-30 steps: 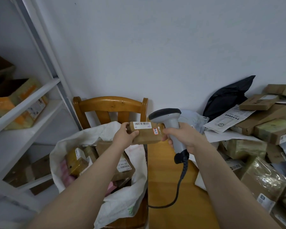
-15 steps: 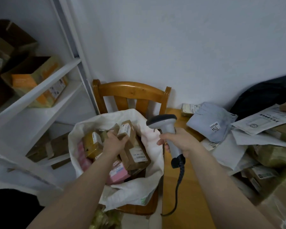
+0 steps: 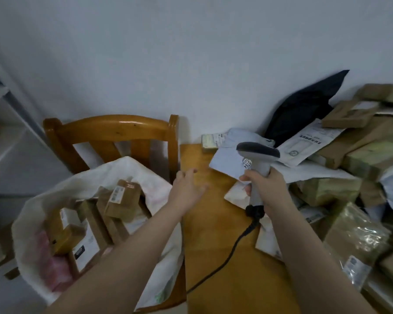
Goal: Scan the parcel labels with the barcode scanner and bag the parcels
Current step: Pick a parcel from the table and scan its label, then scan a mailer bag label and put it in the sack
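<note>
My right hand [image 3: 264, 185] grips the handle of the grey barcode scanner [image 3: 258, 155], held upright above the wooden table [image 3: 213, 234]; its black cable trails down to the left. My left hand [image 3: 187, 189] hovers empty with relaxed fingers over the table's left edge, just right of the white sack [image 3: 43, 200]. The sack sits on the wooden chair [image 3: 114, 130] and holds several taped brown parcels; the small brown parcel [image 3: 123, 199] with a label lies on top. A pale grey mailer [image 3: 227, 163] lies beyond the scanner.
A heap of brown boxes, white mailers and a black bag [image 3: 300, 109] covers the table's right side. A small box [image 3: 210, 142] stands against the wall. White shelving [image 3: 0, 123] is at the far left.
The small brown parcel left my left hand and now lies in the sack. My left hand has moved right, out of the sack, toward the table. My view swung right.
</note>
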